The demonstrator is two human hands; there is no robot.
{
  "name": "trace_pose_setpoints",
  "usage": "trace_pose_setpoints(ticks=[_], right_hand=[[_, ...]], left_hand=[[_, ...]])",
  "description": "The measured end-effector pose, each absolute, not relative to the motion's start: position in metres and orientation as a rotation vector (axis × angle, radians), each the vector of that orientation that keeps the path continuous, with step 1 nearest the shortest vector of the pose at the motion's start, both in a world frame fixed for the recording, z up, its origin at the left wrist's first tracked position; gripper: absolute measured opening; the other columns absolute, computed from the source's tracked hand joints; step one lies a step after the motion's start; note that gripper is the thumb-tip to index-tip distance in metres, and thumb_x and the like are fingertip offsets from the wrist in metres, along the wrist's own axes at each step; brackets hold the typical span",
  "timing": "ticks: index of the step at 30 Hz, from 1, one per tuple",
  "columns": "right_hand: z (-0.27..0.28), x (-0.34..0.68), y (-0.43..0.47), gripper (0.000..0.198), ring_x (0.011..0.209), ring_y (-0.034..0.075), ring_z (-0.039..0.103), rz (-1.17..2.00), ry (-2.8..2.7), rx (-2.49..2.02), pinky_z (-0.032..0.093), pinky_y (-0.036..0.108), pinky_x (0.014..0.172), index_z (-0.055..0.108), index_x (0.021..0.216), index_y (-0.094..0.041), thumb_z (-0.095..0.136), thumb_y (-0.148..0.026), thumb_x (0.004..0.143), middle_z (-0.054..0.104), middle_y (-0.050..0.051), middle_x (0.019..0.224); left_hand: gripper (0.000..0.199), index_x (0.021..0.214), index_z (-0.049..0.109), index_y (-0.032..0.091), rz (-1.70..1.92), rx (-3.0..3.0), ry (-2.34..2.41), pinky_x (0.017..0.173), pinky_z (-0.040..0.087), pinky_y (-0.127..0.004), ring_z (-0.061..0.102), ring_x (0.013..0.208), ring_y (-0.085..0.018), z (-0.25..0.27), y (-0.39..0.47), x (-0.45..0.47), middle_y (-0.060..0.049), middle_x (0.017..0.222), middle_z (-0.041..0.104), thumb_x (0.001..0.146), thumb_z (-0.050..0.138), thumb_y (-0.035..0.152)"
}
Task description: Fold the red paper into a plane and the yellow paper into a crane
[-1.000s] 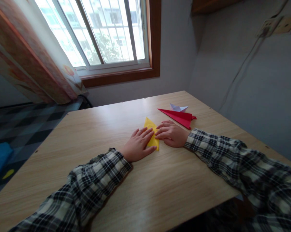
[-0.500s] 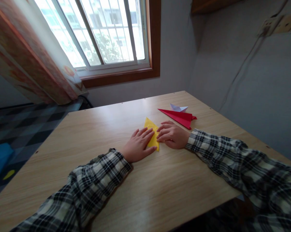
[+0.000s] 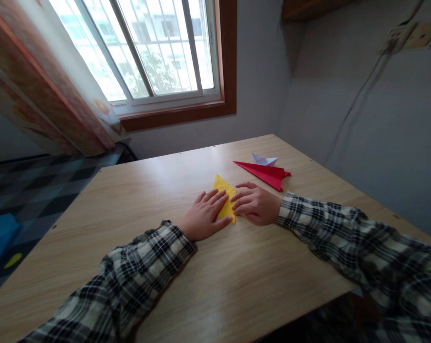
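Note:
A piece of folded yellow paper (image 3: pixel 220 183) lies on the wooden table, its pointed top facing the window. My left hand (image 3: pixel 204 216) rests flat across the paper's left and lower part, fingers stretched out, hiding some of it. At the paper's right edge is my right hand (image 3: pixel 256 204), its fingers slightly bent and apart, the tips touching that edge. Just beyond my right hand lies a red paper plane (image 3: pixel 263 174). Behind the plane sits a small white paper boat (image 3: pixel 264 160).
The light wooden table (image 3: pixel 151 183) reaches toward a window (image 3: pixel 158 52) with a patterned curtain (image 3: pixel 54 71) on its left. To the left is a dark checked surface with a blue object (image 3: pixel 1 233). A cable (image 3: pixel 354 102) hangs down the right wall from a socket.
My right hand has shifted slightly toward me along the paper's right edge, its fingers a little more apart. My left hand and the yellow paper have stayed in place.

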State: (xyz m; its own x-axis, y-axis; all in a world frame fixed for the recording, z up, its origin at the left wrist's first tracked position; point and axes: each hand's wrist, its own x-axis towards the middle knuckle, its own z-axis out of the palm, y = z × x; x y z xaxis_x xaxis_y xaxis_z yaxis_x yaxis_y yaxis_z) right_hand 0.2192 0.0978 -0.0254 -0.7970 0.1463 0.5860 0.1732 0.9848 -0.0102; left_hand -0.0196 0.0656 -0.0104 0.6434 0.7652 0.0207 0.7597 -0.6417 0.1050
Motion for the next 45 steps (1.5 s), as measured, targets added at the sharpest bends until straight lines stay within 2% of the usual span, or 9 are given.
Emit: trace_pose_setpoints(ticks=[16, 29, 36, 45], right_hand=[[-0.023, 0.221, 0.090, 0.021, 0.104, 0.017, 0.068, -0.080, -2.564, -0.208, 0.030, 0.045, 0.116, 0.072, 0.092, -0.022, 0.052, -0.017, 0.092, 0.078, 0.001, 0.096], [-0.020, 0.224, 0.079, 0.020, 0.109, 0.020, 0.066, -0.245, -2.628, -0.191, 0.029, 0.048, 0.115, 0.070, 0.102, -0.020, 0.055, -0.017, 0.089, 0.077, 0.003, 0.099], [-0.017, 0.221, 0.075, 0.018, 0.108, 0.020, 0.065, -0.296, -2.638, -0.200, 0.031, 0.046, 0.114, 0.071, 0.096, -0.020, 0.053, -0.019, 0.093, 0.076, 0.003, 0.097], [-0.016, 0.221, 0.074, 0.018, 0.106, 0.021, 0.066, -0.286, -2.624, -0.139, 0.031, 0.046, 0.113, 0.070, 0.098, -0.018, 0.053, -0.018, 0.091, 0.076, 0.003, 0.097]], left_hand=[[0.071, 0.152, 0.040, 0.020, 0.114, 2.774, 1.285, 0.122, 0.020, -0.055, 0.030, 0.149, -0.032, -0.015, 0.068, -0.023, -0.010, 0.160, 0.038, 0.097, 0.039, 0.064], [0.072, 0.153, 0.038, 0.019, 0.107, 2.767, 1.289, 0.122, 0.021, -0.055, 0.030, 0.149, -0.032, -0.013, 0.067, -0.022, -0.010, 0.159, 0.039, 0.097, 0.040, 0.064], [0.072, 0.152, 0.039, 0.018, 0.111, 2.769, 1.284, 0.122, 0.021, -0.056, 0.030, 0.149, -0.032, -0.013, 0.068, -0.022, -0.011, 0.160, 0.038, 0.097, 0.041, 0.063], [0.072, 0.153, 0.039, 0.019, 0.111, 2.769, 1.286, 0.122, 0.020, -0.055, 0.030, 0.150, -0.032, -0.013, 0.068, -0.022, -0.011, 0.160, 0.038, 0.097, 0.040, 0.063]])
